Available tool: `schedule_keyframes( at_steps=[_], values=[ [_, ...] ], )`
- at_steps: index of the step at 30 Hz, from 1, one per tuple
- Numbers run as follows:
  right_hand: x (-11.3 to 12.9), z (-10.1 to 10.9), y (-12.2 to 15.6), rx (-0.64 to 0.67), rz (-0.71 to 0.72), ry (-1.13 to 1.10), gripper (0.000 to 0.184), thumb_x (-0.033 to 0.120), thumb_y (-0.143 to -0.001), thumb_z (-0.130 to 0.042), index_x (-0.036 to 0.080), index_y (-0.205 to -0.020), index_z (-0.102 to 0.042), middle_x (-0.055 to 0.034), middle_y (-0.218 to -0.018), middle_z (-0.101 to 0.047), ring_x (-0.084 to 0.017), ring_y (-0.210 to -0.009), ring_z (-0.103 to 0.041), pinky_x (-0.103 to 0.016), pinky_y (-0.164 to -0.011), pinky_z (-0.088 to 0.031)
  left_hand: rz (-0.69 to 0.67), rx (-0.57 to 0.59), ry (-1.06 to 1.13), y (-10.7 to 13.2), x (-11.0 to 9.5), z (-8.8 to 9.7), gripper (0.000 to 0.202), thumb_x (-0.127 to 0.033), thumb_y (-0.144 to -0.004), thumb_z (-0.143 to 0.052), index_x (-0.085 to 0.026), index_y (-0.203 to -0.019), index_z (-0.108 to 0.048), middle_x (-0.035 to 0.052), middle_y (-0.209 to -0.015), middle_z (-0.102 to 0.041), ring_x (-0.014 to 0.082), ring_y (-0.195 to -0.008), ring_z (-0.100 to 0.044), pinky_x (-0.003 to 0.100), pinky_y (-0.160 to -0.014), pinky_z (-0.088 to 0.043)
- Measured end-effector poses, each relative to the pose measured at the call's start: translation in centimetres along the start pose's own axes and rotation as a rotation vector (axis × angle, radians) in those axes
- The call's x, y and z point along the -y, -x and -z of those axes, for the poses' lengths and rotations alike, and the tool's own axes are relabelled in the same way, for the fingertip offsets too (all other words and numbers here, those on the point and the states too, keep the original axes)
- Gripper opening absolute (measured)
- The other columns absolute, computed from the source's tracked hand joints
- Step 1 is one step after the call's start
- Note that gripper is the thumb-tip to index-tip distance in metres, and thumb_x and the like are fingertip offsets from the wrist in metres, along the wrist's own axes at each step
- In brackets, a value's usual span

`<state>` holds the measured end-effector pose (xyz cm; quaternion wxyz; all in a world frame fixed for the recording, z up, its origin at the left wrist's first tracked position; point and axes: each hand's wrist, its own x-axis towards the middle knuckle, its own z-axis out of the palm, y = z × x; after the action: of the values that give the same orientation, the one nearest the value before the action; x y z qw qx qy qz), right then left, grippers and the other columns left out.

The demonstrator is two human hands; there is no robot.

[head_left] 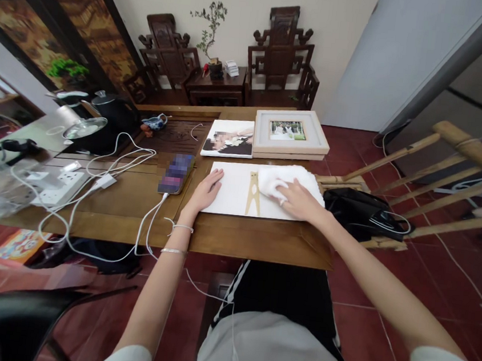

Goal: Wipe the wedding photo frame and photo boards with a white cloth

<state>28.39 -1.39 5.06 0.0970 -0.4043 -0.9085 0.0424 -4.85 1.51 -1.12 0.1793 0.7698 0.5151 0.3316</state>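
Observation:
A white rectangular panel lies flat at the table's near edge, with a tan A-shaped stand piece down its middle. My left hand rests on the panel's left end, fingers stretched out and holding nothing. Over the right part, my right hand grips a fluffy white cloth pressed on the panel, which covers the far right corner. Just behind are a photo print panel and a white picture frame with a photo in it, stacked on another frame.
A phone on a charging cable lies left of the panel. Tangled white cables, a power strip and a black kettle occupy the table's left side. A bamboo chair holding a black bag stands at the right.

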Motion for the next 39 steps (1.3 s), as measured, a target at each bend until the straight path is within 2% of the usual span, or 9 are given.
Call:
schedule_keyframes(
  at_steps=[3, 6, 11, 15, 20, 24, 27, 32, 39],
  values=[
    [-2.0, 0.7, -3.7, 0.016, -0.109, 0.001, 0.037, 0.023, -0.096, -0.037, 0.011, -0.119, -0.063, -0.0203, -0.117, -0.070, -0.036, -0.106, -0.065, -0.050, -0.096, -0.042, 0.006, 0.005, 0.007, 0.0, 0.1, 0.0, 0.047, -0.034, -0.096, -0.043, -0.016, -0.137, -0.057, 0.0105, -0.150, -0.050, 0.0249, -0.145, -0.038, 0.045, -0.123, -0.027],
    [-3.7, 1.4, -6.2, 0.021, -0.169, -0.021, 0.040, 0.031, -0.099, -0.037, 0.011, -0.121, -0.063, -0.0209, -0.118, -0.069, -0.037, -0.106, -0.064, -0.043, -0.089, -0.044, 0.009, 0.007, 0.016, 0.0, 0.2, 0.0, 0.047, -0.035, -0.096, -0.042, -0.016, -0.137, -0.057, 0.0103, -0.150, -0.049, 0.0246, -0.146, -0.038, 0.046, -0.123, -0.026],
    [-4.3, 1.7, -7.1, 0.012, -0.177, -0.058, 0.045, 0.040, -0.100, -0.035, 0.011, -0.118, -0.065, -0.0207, -0.117, -0.069, -0.036, -0.106, -0.063, -0.039, -0.086, -0.044, 0.012, 0.007, 0.010, 0.0, 0.1, 0.0, 0.047, -0.034, -0.096, -0.042, -0.018, -0.138, -0.057, 0.0076, -0.151, -0.049, 0.0228, -0.146, -0.037, 0.045, -0.123, -0.026],
    [-2.5, 0.7, -4.6, -0.015, -0.140, 0.004, 0.038, 0.029, -0.099, -0.035, 0.013, -0.113, -0.065, -0.0192, -0.110, -0.071, -0.034, -0.102, -0.065, -0.047, -0.094, -0.042, 0.009, 0.007, 0.005, 0.0, -0.1, 0.0, 0.047, -0.034, -0.096, -0.042, -0.018, -0.138, -0.057, 0.0079, -0.150, -0.050, 0.0229, -0.145, -0.038, 0.044, -0.123, -0.026],
    [1.2, -0.7, 2.2, -0.068, 0.024, -0.016, 0.032, 0.012, -0.086, -0.044, 0.017, -0.109, -0.066, -0.0180, -0.131, -0.064, -0.035, -0.132, -0.050, -0.063, -0.110, -0.029, 0.003, -0.008, 0.007, 0.0, -0.1, -0.1, 0.046, -0.037, -0.096, -0.042, -0.020, -0.136, -0.058, 0.0071, -0.149, -0.051, 0.0232, -0.145, -0.039, 0.045, -0.123, -0.027],
    [3.9, -0.8, 7.0, -0.055, 0.102, -0.065, 0.035, 0.004, -0.072, -0.049, 0.015, -0.099, -0.067, -0.0244, -0.138, -0.057, -0.035, -0.139, -0.044, -0.068, -0.113, -0.026, 0.010, -0.009, 0.016, 0.0, -0.1, -0.2, 0.047, -0.037, -0.096, -0.042, -0.019, -0.136, -0.058, 0.0079, -0.150, -0.050, 0.0243, -0.145, -0.038, 0.046, -0.123, -0.027],
    [4.5, -0.6, 8.1, -0.039, 0.125, -0.087, 0.035, 0.003, -0.069, -0.050, 0.016, -0.097, -0.067, -0.0244, -0.137, -0.058, -0.035, -0.139, -0.044, -0.068, -0.112, -0.028, 0.012, -0.003, 0.017, 0.0, -0.2, -0.2, 0.047, -0.036, -0.096, -0.042, -0.017, -0.136, -0.058, 0.0097, -0.150, -0.050, 0.0252, -0.145, -0.038, 0.047, -0.123, -0.026],
    [3.1, -0.6, 5.0, -0.047, 0.036, -0.125, 0.030, 0.010, -0.085, -0.044, 0.017, -0.105, -0.065, -0.0172, -0.127, -0.066, -0.033, -0.132, -0.051, -0.064, -0.112, -0.030, 0.014, -0.012, 0.009, 0.0, -0.3, -0.1, 0.046, -0.035, -0.096, -0.042, -0.018, -0.136, -0.058, 0.0087, -0.150, -0.051, 0.0235, -0.145, -0.039, 0.045, -0.123, -0.027],
    [2.1, -1.3, -5.4, -0.187, -0.240, -0.262, 0.040, 0.039, -0.102, -0.033, 0.016, -0.112, -0.064, -0.0145, -0.116, -0.071, -0.035, -0.107, -0.064, -0.061, -0.106, -0.032, 0.010, 0.000, 0.008, 0.0, -0.3, 0.0, 0.046, -0.035, -0.096, -0.042, -0.020, -0.137, -0.057, 0.0075, -0.150, -0.050, 0.0236, -0.146, -0.038, 0.046, -0.123, -0.027]
  ],
)
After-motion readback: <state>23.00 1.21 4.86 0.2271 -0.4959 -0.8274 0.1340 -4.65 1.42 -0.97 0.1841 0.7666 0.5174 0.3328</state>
